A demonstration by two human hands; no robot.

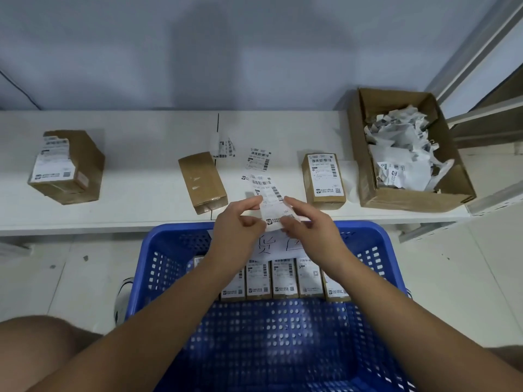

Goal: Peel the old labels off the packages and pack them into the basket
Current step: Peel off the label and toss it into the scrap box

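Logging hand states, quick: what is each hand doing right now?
Left hand: pinching the left edge of a peeled shipping label.
Right hand: pinching the same label's right edge.

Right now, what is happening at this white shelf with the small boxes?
A person holds a white printed shipping label between the left hand and the right hand, above the blue perforated plastic basket. A row of labelled small packages already stands inside the basket. On the white shelf lie a bare brown cardboard package, two labelled ones, and loose labels. An open cardboard box on the right holds crumpled peeled labels.
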